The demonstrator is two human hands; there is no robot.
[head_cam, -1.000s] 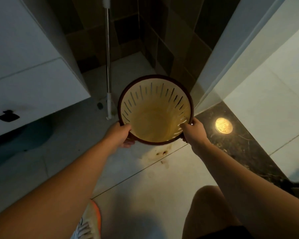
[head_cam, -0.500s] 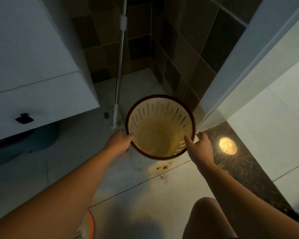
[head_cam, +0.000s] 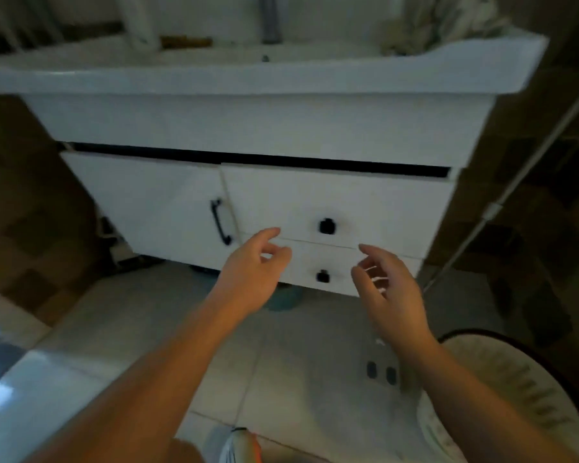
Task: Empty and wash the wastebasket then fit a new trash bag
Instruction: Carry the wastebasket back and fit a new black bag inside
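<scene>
Wastebasket (head_cam: 515,396) low beside right hand (head_cam: 391,295), untouched.

White vanity cabinet (head_cam: 315,128) under a basin; its left door carries a black bar handle (head_cam: 220,222), and two black knobs (head_cam: 327,226) sit one above the other right of that handle. Crumpled cloth (head_cam: 438,21) lies on the cabinet's top right corner. A pale pole (head_cam: 502,202) leans right of the cabinet against dark tiles.

Vanity cabinet (head_cam: 331,198): smooth white panels, semi-matt, with small black knobs (head_cam: 327,226) and a black bar handle (head_cam: 220,222). Basin rim (head_cam: 248,78): glossy white, ceramic-looking. Floor (head_cam: 298,355): smooth pale tiles with a faint sheen. Wastebasket (head_cam: 515,389), at four o'clock: cream slotted plastic, dark rim. Cloth (head_cam: 425,25), at one o'clock: crumpled, matt.
</scene>
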